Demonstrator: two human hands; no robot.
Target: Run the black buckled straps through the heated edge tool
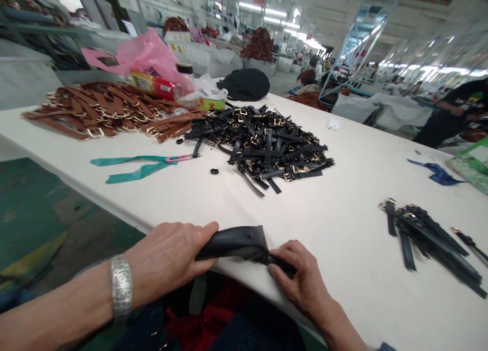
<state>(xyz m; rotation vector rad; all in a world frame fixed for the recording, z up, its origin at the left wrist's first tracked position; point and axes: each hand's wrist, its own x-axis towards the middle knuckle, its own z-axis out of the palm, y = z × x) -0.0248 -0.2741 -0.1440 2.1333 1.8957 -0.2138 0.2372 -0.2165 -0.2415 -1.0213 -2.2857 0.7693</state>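
Observation:
At the near edge of the table, my left hand [179, 252] is closed around a wide, curved black leather strap [238, 239]. A small hole or stud shows near its square end. My right hand [301, 275] pinches a narrower black strap [282, 263] that meets the underside of the wide one; whether they are joined I cannot tell. Farther in lies a big heap of black buckle straps [267, 142] with gold-coloured buckles. A smaller bunch of black straps [430, 234] rests to the right of my right hand.
Brown buckle straps [107, 107] are piled at the far left. Thread snips [181, 159] with teal ribbon [133, 170] lie before the heap. Behind are a pink plastic bag [147, 54], a red-capped jar [156, 85] and a black cap [246, 84]. A person [457, 109] stands at right.

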